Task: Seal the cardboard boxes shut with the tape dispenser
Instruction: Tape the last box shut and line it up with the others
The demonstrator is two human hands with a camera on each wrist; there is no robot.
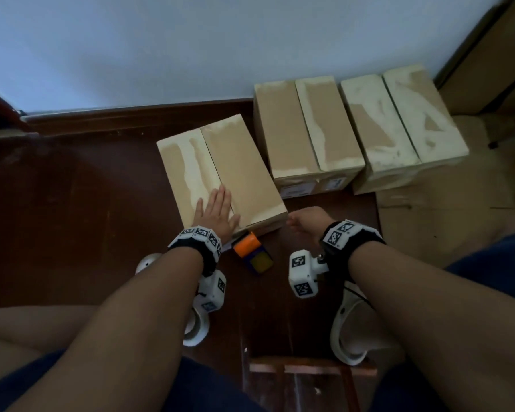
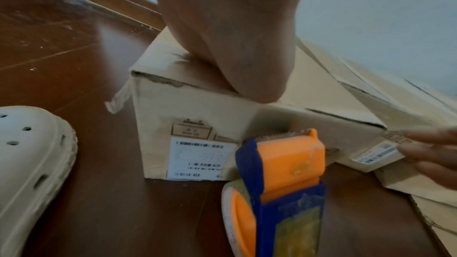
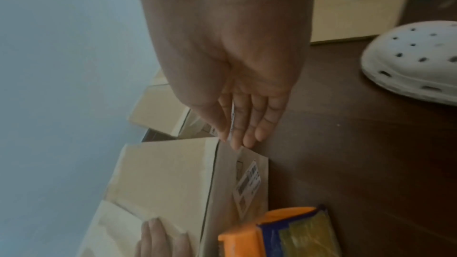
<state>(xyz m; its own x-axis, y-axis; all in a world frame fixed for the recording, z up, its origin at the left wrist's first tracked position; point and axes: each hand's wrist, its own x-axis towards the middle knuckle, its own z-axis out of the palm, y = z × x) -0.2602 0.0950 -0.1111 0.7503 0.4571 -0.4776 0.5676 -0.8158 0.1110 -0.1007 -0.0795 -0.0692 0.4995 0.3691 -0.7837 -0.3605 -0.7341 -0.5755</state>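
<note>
While flat on the nearest cardboard box [image 1: 220, 171], fingers straight across the flap seam, left hand [image 1: 216, 214] pressing down. Right hand [image 1: 308, 223] just off the box's near right corner, fingers extended, thumb and forefinger seeming to pinch a thin strip, blurred. Tape dispenser [image 1: 252, 252], orange and blue, lying on the dark wooden floor [image 1: 72, 218] against the box's near side, between the wrists. Two more boxes [image 1: 360, 129] beyond, by the wall.

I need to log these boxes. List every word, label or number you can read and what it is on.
No text can be read.
White barcode label on the near box: too blurred.
Printed symbol panel above it: too blurred.
Label on the middle box: too small.
Wristband squares: patterns only.
</note>
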